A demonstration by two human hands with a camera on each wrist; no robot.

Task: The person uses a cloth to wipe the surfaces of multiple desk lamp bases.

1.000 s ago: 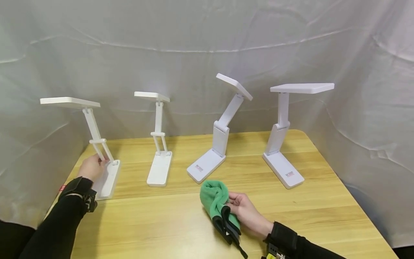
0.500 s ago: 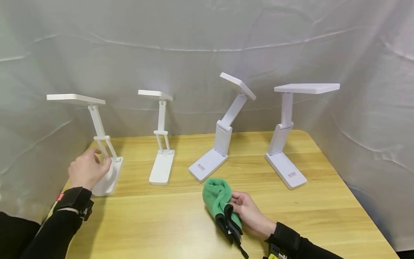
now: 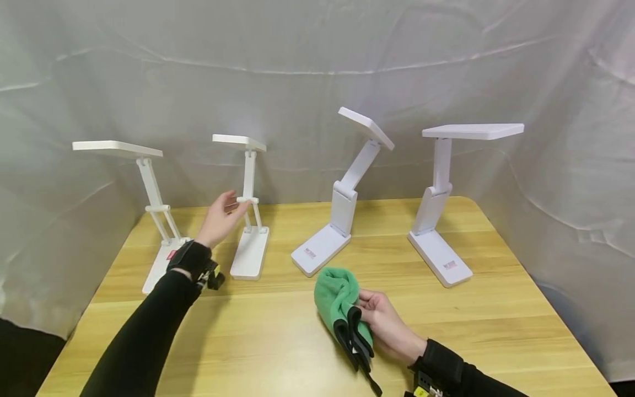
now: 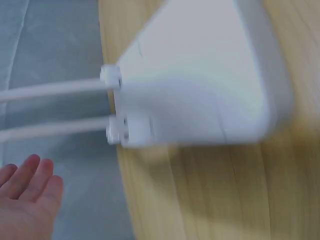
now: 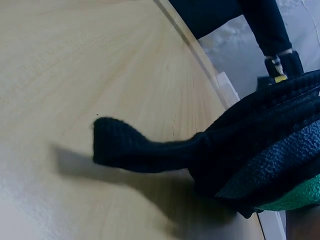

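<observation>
A green cloth with black edging and a black loop (image 3: 337,298) is pinched between the thumb and fingers of my right hand (image 3: 389,325), just above the tabletop. The right wrist view shows its black loop (image 5: 145,150) up close. My left hand (image 3: 223,218) is beside the stem of the second white desk lamp from the left (image 3: 250,251). In the left wrist view its fingers are extended and apart from the two thin struts, and the lamp's base (image 4: 195,75) is blurred. Whether it touches the lamp cannot be told from the head view.
Another white folding lamp (image 3: 151,179) stands at the left, partly behind my left forearm. Two more white lamps, one tilted back (image 3: 322,251) and one with a level head (image 3: 440,256), stand to the right. The wooden table (image 3: 268,342) ends at a grey curtain (image 3: 297,55).
My left hand has let go of the leftmost lamp, lifted off and moved right to the second lamp. The right hand keeps holding the cloth in nearly the same place.
</observation>
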